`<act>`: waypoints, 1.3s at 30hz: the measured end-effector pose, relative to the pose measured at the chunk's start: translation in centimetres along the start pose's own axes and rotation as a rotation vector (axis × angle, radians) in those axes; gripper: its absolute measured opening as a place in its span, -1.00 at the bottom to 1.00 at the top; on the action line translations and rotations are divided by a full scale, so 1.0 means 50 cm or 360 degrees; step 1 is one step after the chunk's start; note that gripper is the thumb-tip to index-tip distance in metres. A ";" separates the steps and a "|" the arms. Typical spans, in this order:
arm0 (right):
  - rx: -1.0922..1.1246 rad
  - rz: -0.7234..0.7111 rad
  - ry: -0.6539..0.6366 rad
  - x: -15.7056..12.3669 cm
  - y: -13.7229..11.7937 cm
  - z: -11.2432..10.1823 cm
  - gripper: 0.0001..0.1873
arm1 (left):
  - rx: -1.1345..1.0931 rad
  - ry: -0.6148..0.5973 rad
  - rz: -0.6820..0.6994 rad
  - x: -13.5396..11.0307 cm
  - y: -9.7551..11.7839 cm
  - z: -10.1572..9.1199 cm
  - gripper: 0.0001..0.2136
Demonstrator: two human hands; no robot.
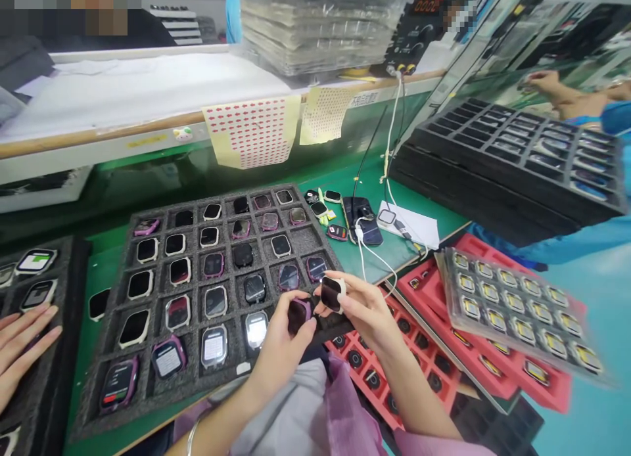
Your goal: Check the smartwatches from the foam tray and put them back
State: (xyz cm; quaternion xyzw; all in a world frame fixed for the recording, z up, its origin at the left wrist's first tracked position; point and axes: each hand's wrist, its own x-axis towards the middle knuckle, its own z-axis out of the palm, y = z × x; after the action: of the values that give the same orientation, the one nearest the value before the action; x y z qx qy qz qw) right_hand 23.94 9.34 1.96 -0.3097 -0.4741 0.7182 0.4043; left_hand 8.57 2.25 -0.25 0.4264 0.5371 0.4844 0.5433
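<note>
My left hand (286, 338) is closed around a purple-framed smartwatch body (298, 315) with a dark screen. Between the fingers and thumb of my right hand (362, 308) is a white-framed smartwatch body (332, 294), its dark face tilted towards me. Both hands are close together over the lower right corner of a dark grey foam tray (192, 334). The tray's compartments hold many watch bodies in white, purple, black and clear frames. A few screens are lit, such as the purple watch (119, 382) at the near left corner.
Another person's hand (24, 344) rests on a second tray at the left. A phone (362, 219), white cables and loose watches lie behind my hands. Red foam trays (409, 377) and a clear blister tray (522, 311) stand at the right, below stacked black trays (444, 160).
</note>
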 end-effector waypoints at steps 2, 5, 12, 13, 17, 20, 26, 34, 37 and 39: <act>0.0028 0.0016 -0.0001 0.001 0.002 -0.002 -0.61 | -0.0016 -0.0018 -0.0012 -0.001 0.006 0.003 -0.73; 0.0052 0.0054 -0.0035 0.000 0.005 -0.009 -0.62 | -0.0027 0.0017 0.0000 -0.001 0.007 0.007 -0.72; 0.0092 0.0105 -0.0148 -0.002 0.013 -0.022 -0.63 | -0.0165 0.0061 0.0031 0.000 -0.006 0.011 -0.67; 0.0090 0.0110 -0.0149 -0.001 0.013 -0.023 -0.63 | -0.0207 0.0052 0.0038 0.000 -0.005 0.012 -0.67; 0.0087 0.0123 -0.0135 0.000 0.015 -0.023 -0.60 | -0.0348 -0.0011 0.0061 0.000 0.001 0.015 -0.69; 0.0081 0.0112 -0.0133 0.000 0.015 -0.022 -0.60 | -0.0375 -0.0016 0.0062 0.001 0.000 0.016 -0.69; 0.0013 0.0104 -0.0116 -0.003 0.014 -0.022 -0.61 | -0.0255 0.0020 0.0077 0.003 -0.010 0.014 -0.68; -0.0081 0.0075 0.0040 -0.003 0.018 -0.013 -0.59 | -0.0173 -0.0038 0.0087 0.002 -0.007 0.013 -0.68; -0.0137 0.0093 0.0102 -0.003 0.016 -0.009 -0.58 | -0.0152 -0.0010 0.0091 0.006 -0.003 0.007 -0.68; -0.0188 0.0138 0.0160 -0.006 0.015 -0.010 -0.57 | -0.0146 0.0012 0.0087 0.005 0.000 0.008 -0.68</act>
State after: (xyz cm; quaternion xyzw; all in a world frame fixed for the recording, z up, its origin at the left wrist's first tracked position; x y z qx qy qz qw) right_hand 24.27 9.12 1.09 -0.3889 -0.4810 0.6893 0.3772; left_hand 8.94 2.51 -0.27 0.4138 0.5045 0.5246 0.5469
